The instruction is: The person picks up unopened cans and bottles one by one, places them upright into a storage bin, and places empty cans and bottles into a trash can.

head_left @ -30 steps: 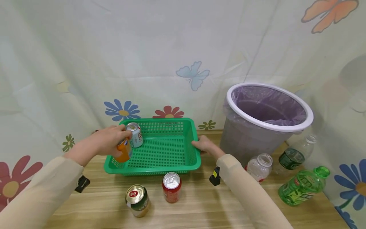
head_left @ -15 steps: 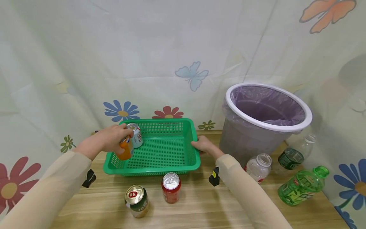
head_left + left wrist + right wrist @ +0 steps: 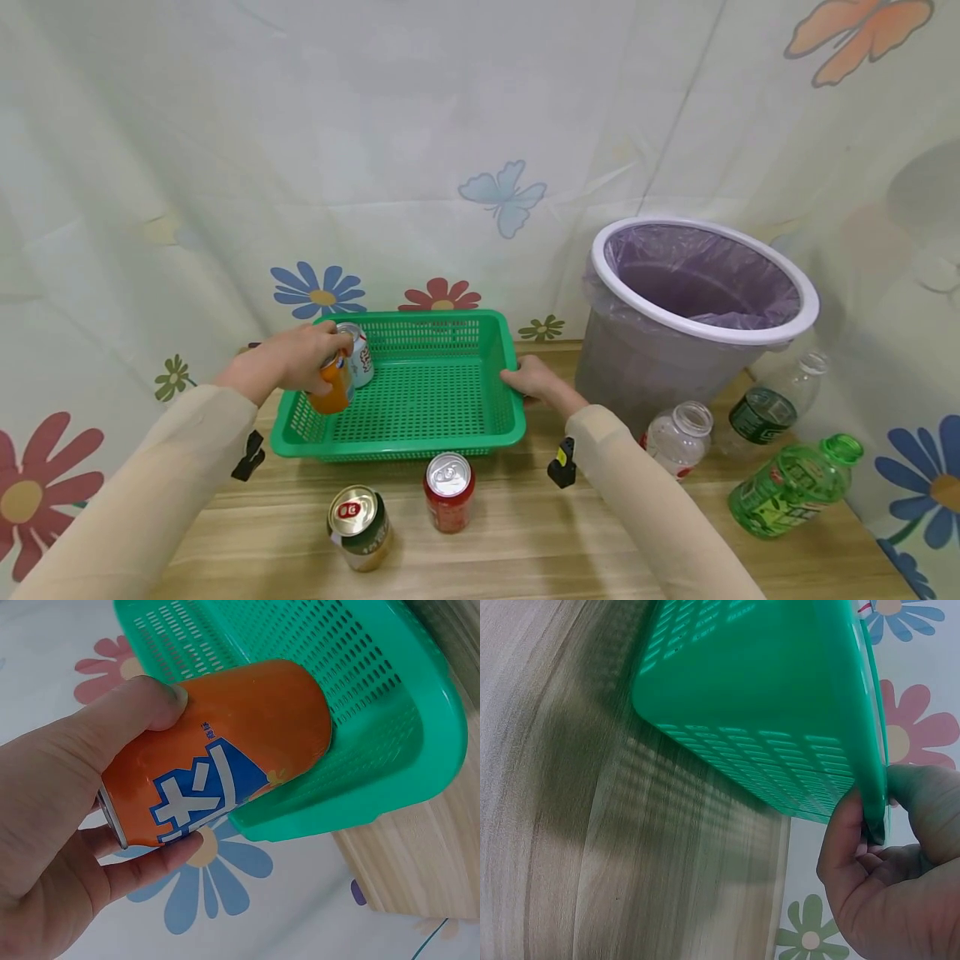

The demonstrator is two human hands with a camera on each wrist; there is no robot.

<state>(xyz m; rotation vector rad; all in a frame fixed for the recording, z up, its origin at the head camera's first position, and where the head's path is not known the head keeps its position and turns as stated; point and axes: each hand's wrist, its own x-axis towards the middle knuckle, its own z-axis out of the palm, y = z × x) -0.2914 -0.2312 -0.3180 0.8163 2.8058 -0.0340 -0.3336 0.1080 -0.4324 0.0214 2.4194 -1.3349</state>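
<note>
My left hand (image 3: 303, 358) grips an orange soda can (image 3: 335, 387) by its top end, inside the left part of a green plastic basket (image 3: 450, 446). In the left wrist view the thumb lies along one side of the orange can (image 3: 247, 712) and fingers curl round the other. Just behind it a white soda can (image 3: 362, 354) stands in the basket's back left corner, partly covered by the hand. On the right side, my right hand (image 3: 540, 381) pinches the basket's rim; the right wrist view shows thumb and fingers on either side of the rim (image 3: 870, 727).
A red can (image 3: 450, 492) and a gold and dark green can (image 3: 360, 527) stand in front of the basket. At right are a lined trash bin (image 3: 652, 367), a clear jar-like bottle (image 3: 678, 437), a clear bottle with green label (image 3: 765, 414) and a green bottle (image 3: 791, 487).
My left hand has shifted slightly right and away from me, carrying the orange can closer to the white one. The right hand keeps its hold on the rim.
</note>
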